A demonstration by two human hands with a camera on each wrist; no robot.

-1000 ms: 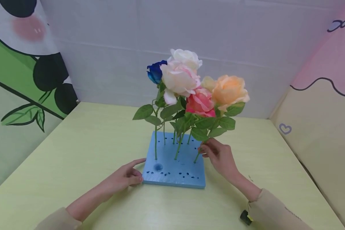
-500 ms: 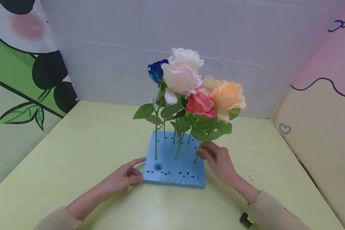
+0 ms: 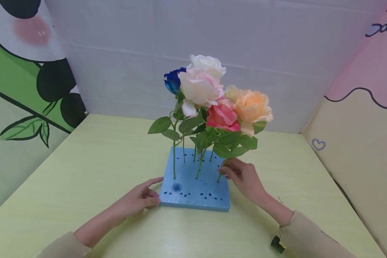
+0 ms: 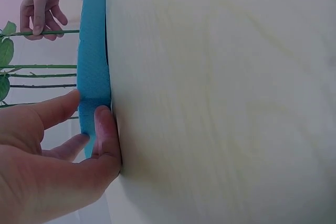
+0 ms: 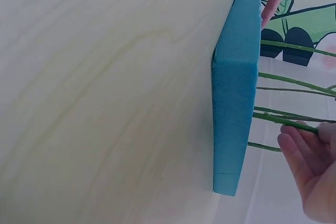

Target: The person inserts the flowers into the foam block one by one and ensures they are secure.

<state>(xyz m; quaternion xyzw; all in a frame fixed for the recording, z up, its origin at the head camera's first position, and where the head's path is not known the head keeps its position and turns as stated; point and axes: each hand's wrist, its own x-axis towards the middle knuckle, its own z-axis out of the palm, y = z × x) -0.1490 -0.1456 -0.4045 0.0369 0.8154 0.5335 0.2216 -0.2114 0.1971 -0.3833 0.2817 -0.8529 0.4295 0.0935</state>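
Observation:
A blue foam board (image 3: 193, 199) with several small holes lies on the table and bears upright rose stems. My left hand (image 3: 142, 196) holds its near left corner, thumb at the side (image 4: 107, 129) and index fingertip along the upper edge. At the right edge, my right hand (image 3: 246, 179) pinches the lower stem (image 5: 275, 119) of the peach rose (image 3: 253, 105), whose foot meets the board. The peach rose leans right. Beside it stand a coral pink rose (image 3: 224, 116), a pale pink rose (image 3: 200, 89), a white rose (image 3: 209, 64) and a blue rose (image 3: 173, 81).
A cream bloom (image 3: 233, 92) shows partly behind the peach rose. A small black object (image 3: 277, 244) lies by the right sleeve. Pale wood table (image 3: 116, 150) spreads around the board, with a white wall cloth (image 3: 125, 71) behind and painted panels at both sides.
The peach rose's bloom has shifted left and slightly down, nearer the coral one, as my right hand moved slightly left with its stem. My left hand has stayed at the board's corner.

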